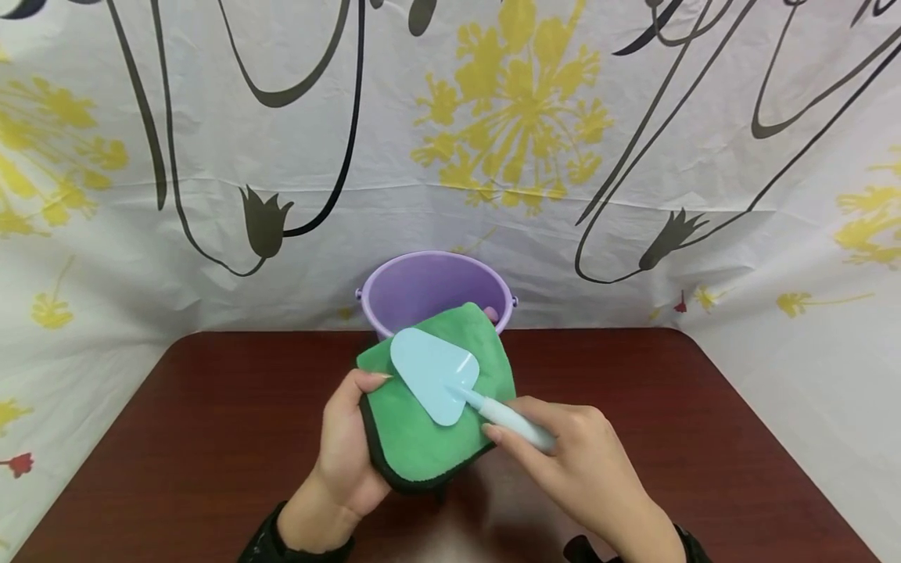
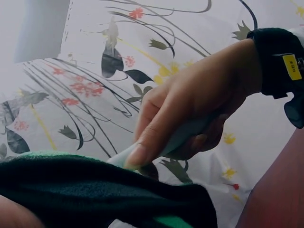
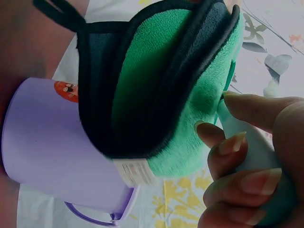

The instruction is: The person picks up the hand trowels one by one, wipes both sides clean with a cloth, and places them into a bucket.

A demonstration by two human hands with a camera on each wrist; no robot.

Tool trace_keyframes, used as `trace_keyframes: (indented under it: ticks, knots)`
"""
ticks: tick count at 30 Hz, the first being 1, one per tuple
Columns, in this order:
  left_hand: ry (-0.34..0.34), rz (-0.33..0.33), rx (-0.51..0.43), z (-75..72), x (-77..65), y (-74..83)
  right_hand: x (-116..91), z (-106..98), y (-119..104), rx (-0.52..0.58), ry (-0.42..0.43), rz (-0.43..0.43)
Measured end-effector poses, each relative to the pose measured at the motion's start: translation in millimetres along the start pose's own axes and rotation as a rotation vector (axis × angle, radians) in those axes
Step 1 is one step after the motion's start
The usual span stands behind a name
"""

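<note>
In the head view my left hand [image 1: 345,453] holds a folded green towel [image 1: 411,457] with dark edging, thumb on top along its left side. My right hand [image 1: 584,450] grips the handle of a light blue toy shovel [image 1: 432,371], whose blade lies over the towel's green face. The right wrist view shows fingers curled round the pale handle [image 3: 251,147], close beside the towel [image 3: 147,71], with its dark folds, loop and white tag. In the left wrist view the towel hides most of the left hand and the shovel's blade.
A purple bucket [image 1: 422,289] stands behind the towel at the table's far edge, with a small pink thing [image 1: 491,314] inside. The dark red-brown table [image 1: 246,422] lies under both hands. A white flower-patterned cloth [image 1: 450,156] hangs behind.
</note>
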State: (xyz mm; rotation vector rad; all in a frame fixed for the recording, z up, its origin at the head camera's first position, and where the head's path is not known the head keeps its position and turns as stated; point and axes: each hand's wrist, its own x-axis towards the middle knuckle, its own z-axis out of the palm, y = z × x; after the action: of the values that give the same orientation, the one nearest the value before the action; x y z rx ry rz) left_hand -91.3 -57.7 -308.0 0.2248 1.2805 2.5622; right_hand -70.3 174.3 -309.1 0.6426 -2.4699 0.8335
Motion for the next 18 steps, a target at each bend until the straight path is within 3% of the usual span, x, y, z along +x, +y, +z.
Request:
trace_keyframes:
  ticks: [5,13,18]
  knots:
    - [-0.023,-0.030,-0.014,3.0,0.2,-2.9,-0.5,1.2,-1.4,0.006,0.019,-0.025]
    - [-0.059,0.003,-0.020,-0.4,1.3,-3.0,-0.6,1.8,-2.6,0.035,-0.035,0.014]
    - [-0.023,0.002,-0.026,-1.7,1.8,-1.1,-0.2,-0.3,-2.7,0.062,-0.074,0.043]
